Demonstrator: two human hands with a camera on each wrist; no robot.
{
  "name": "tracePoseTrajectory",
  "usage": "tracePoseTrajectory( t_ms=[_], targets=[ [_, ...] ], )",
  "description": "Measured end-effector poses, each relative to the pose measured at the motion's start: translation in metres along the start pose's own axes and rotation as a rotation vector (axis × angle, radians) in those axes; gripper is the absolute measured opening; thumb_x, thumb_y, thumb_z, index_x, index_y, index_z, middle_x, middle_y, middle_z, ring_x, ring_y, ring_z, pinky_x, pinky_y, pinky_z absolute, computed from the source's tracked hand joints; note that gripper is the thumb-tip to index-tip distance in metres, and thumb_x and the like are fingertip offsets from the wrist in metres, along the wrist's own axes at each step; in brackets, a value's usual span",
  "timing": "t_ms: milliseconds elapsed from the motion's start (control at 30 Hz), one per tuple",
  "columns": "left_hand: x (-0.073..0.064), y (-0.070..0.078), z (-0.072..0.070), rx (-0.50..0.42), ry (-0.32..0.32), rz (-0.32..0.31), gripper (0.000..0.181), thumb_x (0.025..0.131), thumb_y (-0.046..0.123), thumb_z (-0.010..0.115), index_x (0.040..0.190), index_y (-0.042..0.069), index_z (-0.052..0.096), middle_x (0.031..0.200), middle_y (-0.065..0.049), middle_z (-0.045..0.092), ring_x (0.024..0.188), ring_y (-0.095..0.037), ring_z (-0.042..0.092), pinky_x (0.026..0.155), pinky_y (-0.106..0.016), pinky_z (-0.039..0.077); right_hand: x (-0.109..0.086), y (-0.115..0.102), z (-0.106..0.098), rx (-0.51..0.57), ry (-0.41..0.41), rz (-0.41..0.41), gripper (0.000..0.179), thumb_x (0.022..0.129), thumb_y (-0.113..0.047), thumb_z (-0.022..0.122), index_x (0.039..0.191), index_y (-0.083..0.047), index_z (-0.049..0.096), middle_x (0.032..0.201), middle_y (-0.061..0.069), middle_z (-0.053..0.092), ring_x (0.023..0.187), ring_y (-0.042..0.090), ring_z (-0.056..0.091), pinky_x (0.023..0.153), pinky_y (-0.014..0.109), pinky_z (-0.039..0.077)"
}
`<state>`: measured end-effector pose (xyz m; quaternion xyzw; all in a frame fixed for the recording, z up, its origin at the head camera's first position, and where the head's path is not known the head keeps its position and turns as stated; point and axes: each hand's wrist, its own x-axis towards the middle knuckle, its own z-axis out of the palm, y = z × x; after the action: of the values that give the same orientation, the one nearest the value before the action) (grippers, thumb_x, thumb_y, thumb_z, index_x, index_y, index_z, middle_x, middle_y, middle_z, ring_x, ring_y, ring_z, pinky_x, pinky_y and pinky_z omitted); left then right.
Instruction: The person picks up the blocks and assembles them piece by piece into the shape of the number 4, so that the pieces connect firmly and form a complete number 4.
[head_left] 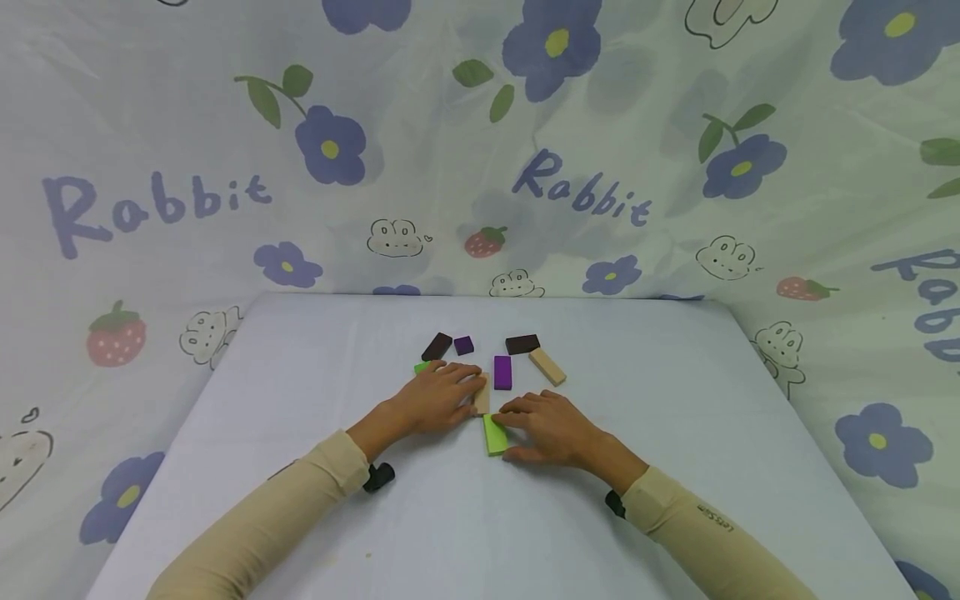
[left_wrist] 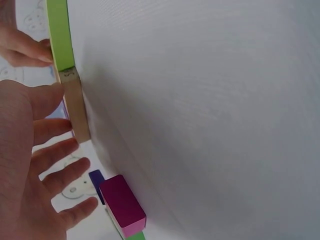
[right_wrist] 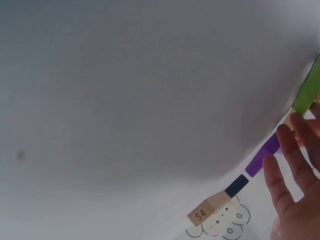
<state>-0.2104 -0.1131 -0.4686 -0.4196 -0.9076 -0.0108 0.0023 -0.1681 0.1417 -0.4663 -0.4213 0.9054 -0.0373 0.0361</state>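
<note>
On the white table, my left hand (head_left: 438,398) rests beside a tan wooden block (head_left: 483,400), its thumb and index fingertips touching the block in the left wrist view. The fingers are spread and fairly straight. A bright green block (head_left: 494,436) lies end to end with the tan one, nearer to me. My right hand (head_left: 551,429) touches this green block from the right, index finger at its far end and thumb by its near corner. Its other fingers extend loosely in the right wrist view. Just beyond lies a purple block (head_left: 502,372).
Behind the hands lie two dark brown blocks (head_left: 522,344), a small dark purple block (head_left: 464,345) and another tan block (head_left: 547,367). Another green block (head_left: 422,367) is partly covered by the left hand. A printed cloth (head_left: 420,158) hangs behind the table.
</note>
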Motion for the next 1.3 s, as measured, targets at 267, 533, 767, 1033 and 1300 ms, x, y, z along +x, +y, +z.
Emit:
tracePoseTrajectory(
  t_ms=[267,533,767,1033,1300],
  targets=[
    [0.0016,0.0017,0.0006,-0.009,-0.005,-0.012,0.053,0.104,0.04,0.054,0.148,0.011,0.051,0.15,-0.009,0.05,0.137,-0.031,0.048,0.111,-0.058,0.037,0.0005,-0.0012,0.0019,-0.005,0.0,0.001,0.06,0.092,-0.057,0.066,0.141,-0.023,0.062,0.136,-0.002,0.063,0.124,0.021,0.058,0.105,0.051,0.046],
    [0.0022,0.0032,-0.0004,-0.019,-0.006,-0.015,0.053,0.104,0.04,0.054,0.148,0.011,0.052,0.15,-0.009,0.05,0.137,-0.031,0.047,0.112,-0.058,0.036,0.0019,-0.0003,0.0048,-0.019,0.018,-0.019,0.06,0.093,-0.057,0.066,0.141,-0.023,0.062,0.136,-0.002,0.063,0.123,0.021,0.059,0.104,0.05,0.047],
    [0.0031,0.0044,-0.0026,-0.042,-0.009,-0.013,0.052,0.104,0.039,0.055,0.147,0.01,0.053,0.15,-0.01,0.05,0.138,-0.032,0.047,0.112,-0.059,0.035,0.0024,-0.0002,0.0064,-0.035,0.048,-0.039,0.059,0.093,-0.057,0.066,0.14,-0.023,0.063,0.134,-0.003,0.065,0.12,0.02,0.06,0.102,0.047,0.049],
    [0.0043,0.0045,-0.0024,-0.034,-0.013,-0.011,0.051,0.104,0.039,0.055,0.147,0.011,0.053,0.15,-0.009,0.05,0.138,-0.031,0.047,0.112,-0.057,0.035,0.0025,-0.0015,0.0057,-0.03,0.048,-0.042,0.059,0.093,-0.057,0.066,0.141,-0.022,0.062,0.135,-0.002,0.064,0.122,0.021,0.06,0.104,0.048,0.048],
    [0.0043,0.0046,-0.001,-0.03,-0.002,-0.003,0.051,0.103,0.039,0.056,0.146,0.012,0.054,0.149,-0.009,0.051,0.136,-0.03,0.048,0.111,-0.056,0.037,0.0033,-0.0023,0.0063,-0.03,0.051,-0.049,0.059,0.094,-0.057,0.064,0.141,-0.022,0.062,0.135,-0.002,0.064,0.121,0.021,0.06,0.104,0.05,0.047]
  ],
)
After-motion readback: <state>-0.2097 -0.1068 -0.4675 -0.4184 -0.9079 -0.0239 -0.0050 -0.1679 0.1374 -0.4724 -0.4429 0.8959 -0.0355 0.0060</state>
